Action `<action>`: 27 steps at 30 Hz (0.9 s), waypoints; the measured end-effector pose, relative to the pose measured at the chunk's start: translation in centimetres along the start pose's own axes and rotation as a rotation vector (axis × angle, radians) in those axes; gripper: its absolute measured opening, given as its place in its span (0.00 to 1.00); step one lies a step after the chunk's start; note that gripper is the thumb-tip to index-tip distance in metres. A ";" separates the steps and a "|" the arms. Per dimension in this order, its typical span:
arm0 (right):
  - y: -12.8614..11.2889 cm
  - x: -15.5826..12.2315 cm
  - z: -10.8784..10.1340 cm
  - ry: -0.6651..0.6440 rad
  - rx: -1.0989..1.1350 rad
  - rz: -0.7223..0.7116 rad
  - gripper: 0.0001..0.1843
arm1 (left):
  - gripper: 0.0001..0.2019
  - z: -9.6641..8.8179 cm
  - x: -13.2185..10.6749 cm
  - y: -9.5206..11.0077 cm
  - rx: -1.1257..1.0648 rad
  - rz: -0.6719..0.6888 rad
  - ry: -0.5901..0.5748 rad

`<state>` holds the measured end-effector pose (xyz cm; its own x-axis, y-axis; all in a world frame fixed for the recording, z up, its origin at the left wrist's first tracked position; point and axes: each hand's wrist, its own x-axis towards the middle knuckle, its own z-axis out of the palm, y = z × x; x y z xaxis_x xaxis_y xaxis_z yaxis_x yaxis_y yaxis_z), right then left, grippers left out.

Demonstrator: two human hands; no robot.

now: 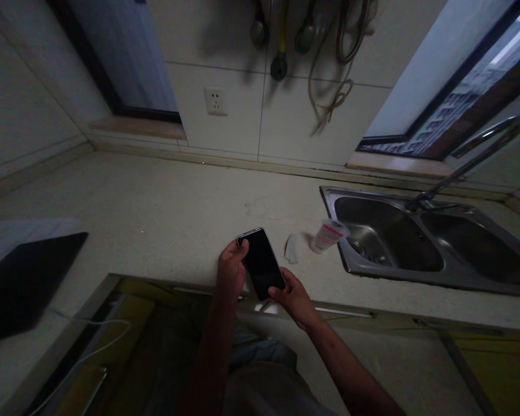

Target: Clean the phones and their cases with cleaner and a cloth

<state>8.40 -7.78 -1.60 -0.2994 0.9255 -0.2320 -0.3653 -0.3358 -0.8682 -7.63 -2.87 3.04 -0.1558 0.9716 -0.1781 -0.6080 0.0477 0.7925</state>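
A smartphone [262,264] with a dark screen and a light edge is held tilted over the counter's front edge. My left hand [232,267] grips its upper left side, thumb lying on the front. At the lower right corner, my right hand [293,297] is closed on the same phone, with its thumb at the bottom of the screen. The fingers behind the phone are hidden. Just beyond my right hand, a crumpled pale scrap [291,249] lies on the counter, and a plastic cup [328,235] with red print stands beside the sink.
A double steel sink [344,261] with a curved faucet [472,153] is set into the counter [164,214] at right. At left lie a dark flat panel [26,283] and a white cable [108,346]. Pipes and hoses [281,43] hang on the tiled wall near a socket [215,101].
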 end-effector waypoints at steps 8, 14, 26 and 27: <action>0.3 -0.3 0.0 0.106 0.034 0.033 0.30 | 0.34 -1.1 0.6 0.9 0.075 -0.018 0.055; -0.3 0.2 0.2 0.174 -0.081 -0.036 0.28 | 0.30 -1.3 1.7 0.2 0.096 0.006 0.102; -0.9 1.1 0.3 0.209 -0.033 -0.063 0.28 | 0.31 0.5 1.3 0.5 0.143 -0.090 -0.061; -0.9 1.1 0.2 0.207 -0.034 -0.072 0.29 | 0.31 0.4 1.3 0.1 0.157 -0.101 -0.061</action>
<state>8.19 -6.48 -0.97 -0.0846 0.9642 -0.2514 -0.3479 -0.2650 -0.8993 -7.56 -1.52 3.17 -0.0501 0.9720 -0.2296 -0.4884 0.1767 0.8545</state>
